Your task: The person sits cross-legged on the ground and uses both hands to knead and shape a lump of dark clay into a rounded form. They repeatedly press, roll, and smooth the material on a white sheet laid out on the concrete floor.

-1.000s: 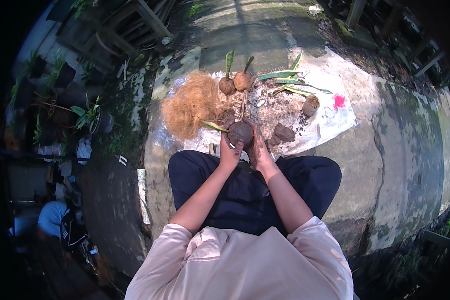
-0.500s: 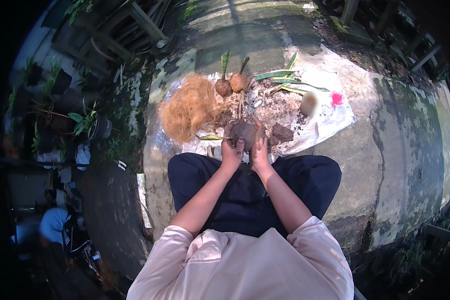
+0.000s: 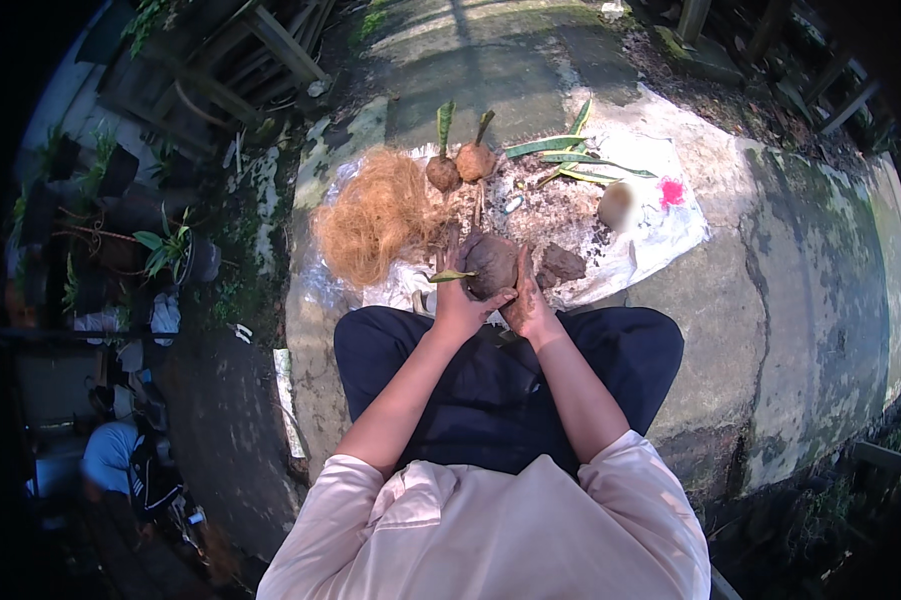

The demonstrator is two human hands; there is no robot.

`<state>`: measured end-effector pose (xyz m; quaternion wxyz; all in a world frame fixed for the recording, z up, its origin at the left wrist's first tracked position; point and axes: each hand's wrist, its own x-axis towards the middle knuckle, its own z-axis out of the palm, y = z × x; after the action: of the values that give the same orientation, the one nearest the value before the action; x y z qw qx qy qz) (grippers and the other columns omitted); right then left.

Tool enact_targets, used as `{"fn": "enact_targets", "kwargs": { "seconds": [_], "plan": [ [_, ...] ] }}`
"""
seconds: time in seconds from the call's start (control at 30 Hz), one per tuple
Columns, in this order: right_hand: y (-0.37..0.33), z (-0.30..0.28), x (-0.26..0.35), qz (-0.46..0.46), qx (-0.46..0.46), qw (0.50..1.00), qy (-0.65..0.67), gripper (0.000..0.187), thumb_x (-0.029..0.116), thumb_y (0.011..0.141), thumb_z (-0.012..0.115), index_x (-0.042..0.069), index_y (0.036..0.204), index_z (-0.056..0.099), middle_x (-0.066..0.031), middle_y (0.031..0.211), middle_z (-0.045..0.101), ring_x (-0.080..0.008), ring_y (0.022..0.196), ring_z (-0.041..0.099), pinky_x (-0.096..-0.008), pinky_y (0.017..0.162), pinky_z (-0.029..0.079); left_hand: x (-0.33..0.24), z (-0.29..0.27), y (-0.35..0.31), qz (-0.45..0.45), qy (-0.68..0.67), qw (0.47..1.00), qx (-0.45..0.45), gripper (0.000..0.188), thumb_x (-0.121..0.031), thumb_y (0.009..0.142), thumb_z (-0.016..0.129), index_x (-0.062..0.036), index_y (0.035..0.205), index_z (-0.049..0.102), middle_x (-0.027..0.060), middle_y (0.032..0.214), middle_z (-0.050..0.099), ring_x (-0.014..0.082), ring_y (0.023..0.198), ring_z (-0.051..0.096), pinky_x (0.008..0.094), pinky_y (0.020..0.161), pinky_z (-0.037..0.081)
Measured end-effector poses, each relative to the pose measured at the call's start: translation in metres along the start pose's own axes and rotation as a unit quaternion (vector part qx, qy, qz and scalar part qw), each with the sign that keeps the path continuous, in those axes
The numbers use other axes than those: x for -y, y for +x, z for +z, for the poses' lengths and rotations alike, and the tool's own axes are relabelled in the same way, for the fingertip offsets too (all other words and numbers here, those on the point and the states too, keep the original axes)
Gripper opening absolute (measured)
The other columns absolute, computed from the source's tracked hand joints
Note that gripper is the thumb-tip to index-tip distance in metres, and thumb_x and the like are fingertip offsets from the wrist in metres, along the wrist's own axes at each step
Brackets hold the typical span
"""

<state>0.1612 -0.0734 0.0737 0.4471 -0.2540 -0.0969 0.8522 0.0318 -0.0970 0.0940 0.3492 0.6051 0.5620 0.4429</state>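
Between my palms rests a round ball of dark, wet mud (image 3: 492, 265). My left hand (image 3: 454, 300) cups its left and near side, fingers wrapped around it, and my right hand (image 3: 528, 303) presses its right side. Both hands are smeared with mud. A short yellow-edged green leaf cutting (image 3: 452, 276) points left from the ball; where it joins is partly hidden. Close by my right fingers lies a loose mud lump (image 3: 562, 263). Beyond the ball stand two brown balls, the left one (image 3: 442, 174) and the right one (image 3: 475, 161), each with an upright leaf.
A heap of tan fibre (image 3: 370, 215) covers the left of the white sheet (image 3: 660, 250). Cut striped leaves (image 3: 570, 158), a blurred round container (image 3: 615, 205) and a bright pink item (image 3: 671, 192) lie farther right. Potted plants (image 3: 175, 250) and another person (image 3: 110, 455) are off left.
The mud ball has turned between my hands, with a rounder face showing. My right fingers have shifted from its top down along its right side. My left hand has moved slightly left.
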Motion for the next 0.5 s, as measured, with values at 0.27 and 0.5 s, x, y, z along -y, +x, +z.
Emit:
{"fn": "enact_targets", "kwargs": {
  "seconds": [0.27, 0.5],
  "plan": [
    [0.002, -0.029, -0.009, -0.004, 0.011, 0.999, -0.041, 0.045, 0.024, 0.104, 0.039, 0.010, 0.147, 0.031, -0.0096, 0.147, 0.040, -0.0209, 0.132, 0.045, -0.0335, 0.106, 0.044, -0.013, -0.018, 0.001, 0.063, 0.119, 0.990, 0.048, 0.089, -0.032, 0.062, 0.089, -0.0024, 0.133, 0.045, 0.0204, 0.136, 0.046, 0.0389, 0.130, 0.041, 0.0465, 0.110, 0.031],
    [0.000, -0.009, -0.006, -0.051, 0.031, 0.991, -0.118, 0.052, 0.045, 0.102, 0.036, 0.010, 0.140, 0.038, -0.0069, 0.137, 0.047, -0.0186, 0.126, 0.048, -0.0352, 0.106, 0.041, -0.004, -0.019, -0.003, 0.057, 0.006, 0.997, 0.055, 0.086, -0.029, 0.065, 0.088, -0.0011, 0.133, 0.044, 0.0171, 0.131, 0.048, 0.0321, 0.123, 0.048, 0.0405, 0.105, 0.040]
  ]
}}
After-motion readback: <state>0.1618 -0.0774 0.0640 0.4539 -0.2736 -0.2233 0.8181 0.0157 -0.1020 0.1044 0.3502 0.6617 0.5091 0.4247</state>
